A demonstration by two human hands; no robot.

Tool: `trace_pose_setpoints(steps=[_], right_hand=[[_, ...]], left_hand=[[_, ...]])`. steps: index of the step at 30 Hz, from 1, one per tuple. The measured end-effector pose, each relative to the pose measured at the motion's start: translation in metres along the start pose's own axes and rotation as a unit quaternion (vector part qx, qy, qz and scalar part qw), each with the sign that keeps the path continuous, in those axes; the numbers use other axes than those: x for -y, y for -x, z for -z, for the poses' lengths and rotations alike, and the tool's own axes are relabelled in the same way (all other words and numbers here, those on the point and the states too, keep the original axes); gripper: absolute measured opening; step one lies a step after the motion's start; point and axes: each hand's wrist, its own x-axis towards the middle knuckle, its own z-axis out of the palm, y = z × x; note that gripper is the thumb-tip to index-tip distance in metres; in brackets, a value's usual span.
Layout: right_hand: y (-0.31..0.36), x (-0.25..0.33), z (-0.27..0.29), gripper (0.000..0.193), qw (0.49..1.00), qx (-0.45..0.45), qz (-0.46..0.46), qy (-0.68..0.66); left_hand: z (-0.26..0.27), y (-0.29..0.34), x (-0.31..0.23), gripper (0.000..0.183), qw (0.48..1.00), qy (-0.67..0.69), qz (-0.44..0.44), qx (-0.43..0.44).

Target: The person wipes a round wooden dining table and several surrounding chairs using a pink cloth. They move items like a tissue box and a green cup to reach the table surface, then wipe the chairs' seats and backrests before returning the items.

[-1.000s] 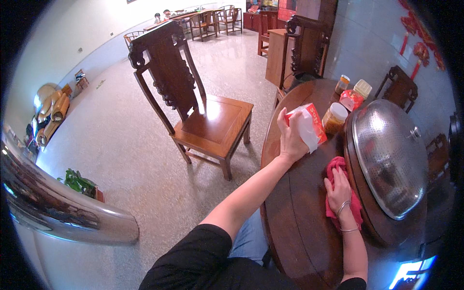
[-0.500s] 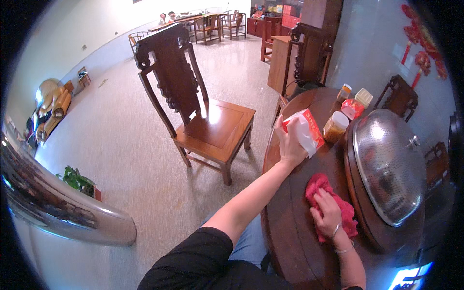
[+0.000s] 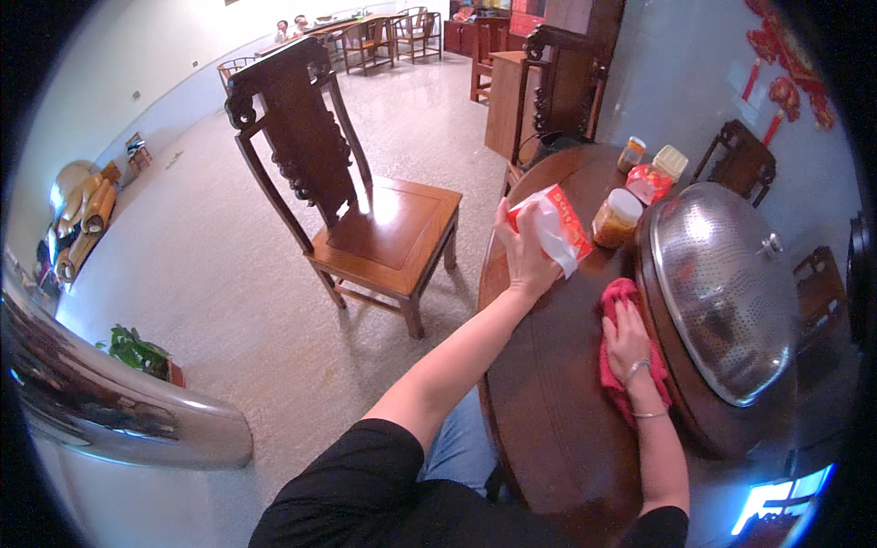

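My left hand (image 3: 527, 251) is closed on a red-and-white tissue pack (image 3: 568, 228), holding it tilted over the table's left edge; a white tissue pokes out of it. Farther down, my right hand (image 3: 627, 340) grips a bunched red cloth (image 3: 614, 373) from above, fingers pressing it onto the dark wooden table (image 3: 548, 402). The cloth lies against the raised round board (image 3: 646, 274) that carries a perforated metal cover (image 3: 722, 283). Just right of the tissue pack stands a white-lidded jar (image 3: 617, 219).
Behind the jar are a small orange-capped bottle (image 3: 631, 155), a red packet (image 3: 649, 184) and a pale-lidded container (image 3: 670, 163). A wooden chair (image 3: 393, 233) stands left of the table, another chair (image 3: 568, 87) behind it. A shiny column (image 3: 119, 393) rises at lower left, near a potted plant (image 3: 135, 349).
My right hand has slid the red cloth across the table to the right, up against the raised board. The left hand keeps its hold on the tissue pack. The whole view has shifted slightly.
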Motion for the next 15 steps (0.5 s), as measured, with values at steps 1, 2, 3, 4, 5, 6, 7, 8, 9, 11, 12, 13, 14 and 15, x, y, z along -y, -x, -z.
trace_pose_setpoints(steps=[1, 2, 3, 4, 5, 6, 7, 8, 9, 11, 12, 13, 14, 15], right_hand=[[-0.005, 0.003, -0.002, 0.054, 1.000, -0.004, -0.017, 0.020], [-0.011, 0.009, -0.007, 0.057, 0.999, -0.006, -0.031, 0.031], [-0.012, 0.008, -0.009, 0.061, 0.998, 0.010, -0.048, 0.049], [-0.009, 0.007, -0.006, 0.063, 0.997, 0.004, -0.053, 0.062], [-0.004, 0.009, -0.009, 0.064, 0.996, -0.001, -0.055, 0.065], [0.004, 0.008, -0.009, 0.065, 0.995, -0.005, -0.062, 0.074], [0.014, 0.007, -0.005, 0.068, 0.995, 0.007, -0.052, 0.087], [0.027, 0.010, 0.000, 0.068, 0.995, 0.010, -0.035, 0.094], [0.041, 0.013, 0.005, 0.069, 0.995, 0.015, -0.017, 0.099], [0.067, 0.020, 0.025, 0.070, 0.992, 0.036, -0.013, 0.118], [0.079, 0.025, 0.036, 0.071, 0.990, 0.054, -0.024, 0.128], [0.089, 0.026, 0.046, 0.071, 0.987, 0.071, -0.037, 0.139], [0.096, 0.026, 0.051, 0.071, 0.985, 0.075, -0.042, 0.147], [0.101, 0.025, 0.054, 0.072, 0.984, 0.079, -0.047, 0.155]], left_hand=[[-0.001, 0.000, -0.002, 0.096, 1.000, 0.007, 0.001, -0.002], [0.001, -0.002, -0.001, 0.096, 1.000, 0.004, -0.001, -0.004], [0.003, -0.002, -0.003, 0.096, 1.000, 0.028, -0.003, -0.004], [0.001, -0.002, -0.006, 0.096, 0.999, 0.034, -0.001, -0.008], [0.002, -0.001, -0.004, 0.095, 1.000, 0.029, -0.002, -0.011], [0.001, -0.001, -0.005, 0.095, 0.999, 0.031, -0.001, -0.012], [0.002, -0.001, -0.006, 0.095, 1.000, 0.026, -0.004, -0.016], [0.003, -0.002, -0.006, 0.097, 1.000, 0.014, -0.004, -0.011], [0.005, -0.001, -0.003, 0.098, 1.000, -0.003, -0.003, -0.006], [0.007, -0.002, -0.001, 0.100, 1.000, -0.010, -0.006, -0.002], [0.007, -0.002, -0.002, 0.099, 1.000, -0.004, -0.010, -0.002], [0.006, -0.002, -0.004, 0.099, 1.000, 0.004, -0.014, -0.001], [0.006, -0.001, -0.004, 0.099, 1.000, 0.005, -0.014, 0.000], [0.006, -0.001, -0.004, 0.098, 1.000, 0.005, -0.014, 0.001]])
